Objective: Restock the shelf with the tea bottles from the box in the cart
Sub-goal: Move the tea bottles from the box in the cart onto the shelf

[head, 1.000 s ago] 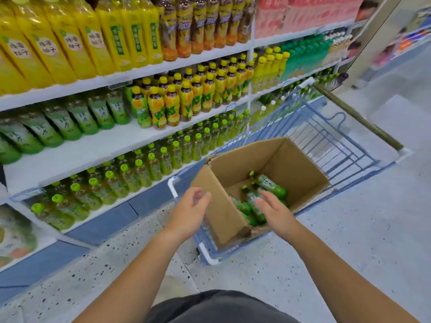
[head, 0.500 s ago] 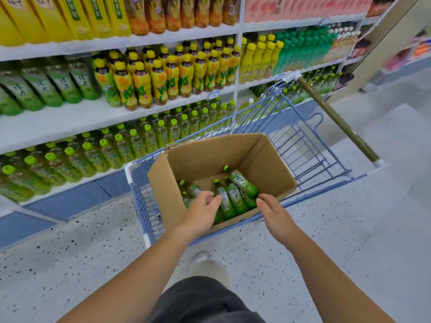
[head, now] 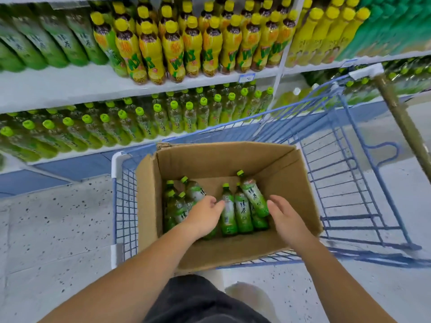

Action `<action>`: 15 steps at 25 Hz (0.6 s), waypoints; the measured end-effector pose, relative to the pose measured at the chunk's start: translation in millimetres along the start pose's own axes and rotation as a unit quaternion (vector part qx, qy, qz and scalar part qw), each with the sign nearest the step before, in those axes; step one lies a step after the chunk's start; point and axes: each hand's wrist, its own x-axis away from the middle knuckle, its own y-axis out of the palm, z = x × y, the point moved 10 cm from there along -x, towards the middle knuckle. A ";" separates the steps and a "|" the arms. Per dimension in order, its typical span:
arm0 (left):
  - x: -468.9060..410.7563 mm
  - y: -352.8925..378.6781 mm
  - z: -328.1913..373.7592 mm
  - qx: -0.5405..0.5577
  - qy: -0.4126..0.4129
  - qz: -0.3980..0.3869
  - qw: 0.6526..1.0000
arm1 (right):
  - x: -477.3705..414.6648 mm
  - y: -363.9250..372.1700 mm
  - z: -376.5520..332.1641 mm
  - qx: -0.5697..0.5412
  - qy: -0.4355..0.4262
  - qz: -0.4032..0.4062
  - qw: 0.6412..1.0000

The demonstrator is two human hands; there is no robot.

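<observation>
Cardboard box [head: 210, 159] nearer now; left hand [head: 204, 216], right hand [head: 288, 220] deeper inside, over tea bottles [head: 243, 212] (fingers [head: 274, 205] loose, grasping nothing).

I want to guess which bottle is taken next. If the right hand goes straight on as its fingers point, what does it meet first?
Probably the tilted tea bottle just ahead of the right hand, inside the box; depth is unclear.
</observation>
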 end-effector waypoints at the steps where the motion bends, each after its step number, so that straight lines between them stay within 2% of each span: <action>1: -13.0 0.2 -1.1 -0.007 -0.013 0.006 1.000 | -17.7 -0.5 4.9 0.004 0.002 -0.009 1.000; 5: -66.7 4.9 -21.3 0.015 -0.075 0.039 0.996 | -87.0 10.6 40.7 0.041 0.023 -0.048 0.998; 10: -123.7 23.2 -82.9 0.051 -0.167 0.117 0.978 | -168.4 44.6 86.1 0.108 0.028 -0.117 0.987; 15: -168.4 45.2 -119.0 0.115 -0.221 0.185 0.951 | -231.7 63.1 114.5 0.183 -0.013 -0.117 0.976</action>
